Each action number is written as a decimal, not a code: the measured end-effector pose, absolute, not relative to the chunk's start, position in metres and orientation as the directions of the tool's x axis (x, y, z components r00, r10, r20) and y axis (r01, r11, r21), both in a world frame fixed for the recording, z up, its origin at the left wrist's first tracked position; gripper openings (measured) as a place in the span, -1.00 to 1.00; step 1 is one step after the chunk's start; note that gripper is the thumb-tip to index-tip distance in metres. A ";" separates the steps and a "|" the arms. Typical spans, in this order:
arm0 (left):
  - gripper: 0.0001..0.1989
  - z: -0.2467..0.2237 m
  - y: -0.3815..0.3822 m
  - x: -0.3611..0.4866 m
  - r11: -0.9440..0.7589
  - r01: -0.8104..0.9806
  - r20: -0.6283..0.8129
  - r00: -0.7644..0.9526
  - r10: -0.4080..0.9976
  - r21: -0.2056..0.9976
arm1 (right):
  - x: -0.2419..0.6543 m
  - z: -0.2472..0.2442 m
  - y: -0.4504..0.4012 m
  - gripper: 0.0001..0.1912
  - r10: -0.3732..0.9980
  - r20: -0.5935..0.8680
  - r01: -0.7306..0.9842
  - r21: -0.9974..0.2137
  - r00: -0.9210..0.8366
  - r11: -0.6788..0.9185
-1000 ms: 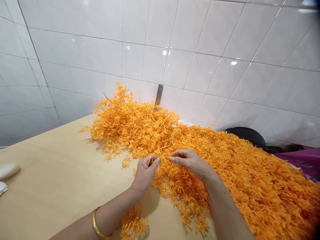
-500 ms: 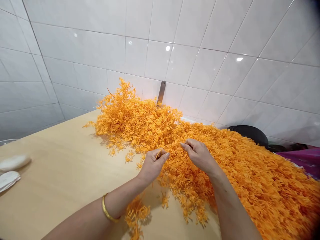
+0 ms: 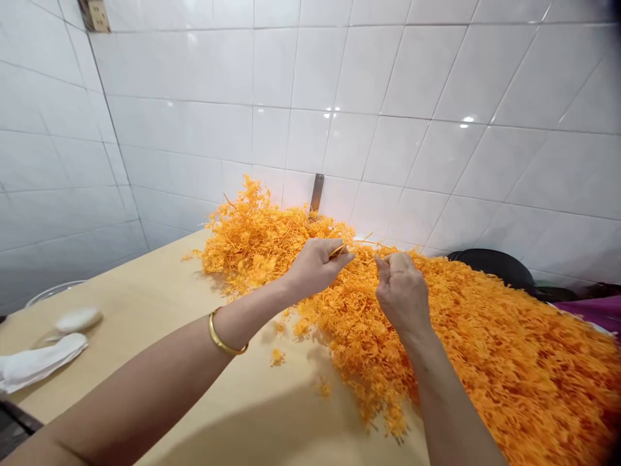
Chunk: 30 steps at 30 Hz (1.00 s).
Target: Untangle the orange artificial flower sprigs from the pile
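Note:
A thin orange plastic stem (image 3: pixel 365 242) stretches between my hands, above a heap of orange plastic pieces (image 3: pixel 504 343). My left hand (image 3: pixel 317 264), closed with thumb against fingers, grips the stem, and part of it shows at the knuckles. Opposite, my right hand (image 3: pixel 402 288) is closed in a pinch at the stem's other end; its fingertips are partly hidden. The heap's pieces are small, spidery, many-armed shapes, some still on thin stems. A gold bangle (image 3: pixel 220 336) circles my left wrist.
White cloth items (image 3: pixel 46 361) lie on the pale wooden table (image 3: pixel 160 362) at left. A metal bracket (image 3: pixel 316 194) is fixed to the tiled wall behind the heap. A black round object (image 3: pixel 492 266) and purple material (image 3: pixel 587 310) are at right.
Both hands have risen from the heap, and my right hand has turned more upright. The orange clump below my left forearm no longer shows. The view has tilted up.

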<state>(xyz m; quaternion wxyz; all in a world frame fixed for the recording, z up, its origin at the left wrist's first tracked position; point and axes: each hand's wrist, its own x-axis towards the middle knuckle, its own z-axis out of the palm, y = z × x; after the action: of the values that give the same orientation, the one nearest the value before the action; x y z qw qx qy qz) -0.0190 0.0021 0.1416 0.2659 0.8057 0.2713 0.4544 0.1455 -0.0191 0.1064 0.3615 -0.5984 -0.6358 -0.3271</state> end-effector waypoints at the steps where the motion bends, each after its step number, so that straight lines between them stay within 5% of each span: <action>1: -0.73 0.148 0.002 -0.016 -0.736 0.219 0.599 0.458 0.657 0.640 | 0.148 0.108 -0.020 -0.70 0.496 0.868 0.999 -0.010 -0.011 0.040; 7: -0.74 0.179 0.003 -0.001 -0.832 0.317 0.592 0.590 0.549 0.456 | 0.160 0.112 -0.023 -0.70 0.433 0.900 0.998 -0.034 0.054 -0.054; 19: -0.70 0.218 -0.019 0.018 -0.864 0.392 0.558 0.660 0.503 0.316 | 0.176 0.114 -0.026 -0.68 0.368 0.916 0.987 -0.145 0.162 -0.074; 25: -0.82 0.263 -0.021 -0.072 -0.729 0.630 0.805 0.267 0.529 0.270 | 0.241 0.108 -0.059 -0.72 0.418 0.862 0.945 -0.181 0.287 -0.274; 30: -0.75 0.246 -0.030 -0.095 -0.754 0.545 0.789 0.248 0.562 0.366 | 0.224 0.120 -0.086 -0.80 0.610 0.791 0.998 -0.012 0.051 -0.067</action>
<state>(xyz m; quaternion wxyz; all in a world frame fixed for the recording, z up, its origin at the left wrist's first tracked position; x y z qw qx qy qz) -0.0949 -0.0302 0.2455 0.0087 0.7899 0.3505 0.5031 0.2240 -0.0859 0.1200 0.3048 -0.6576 -0.6113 -0.3178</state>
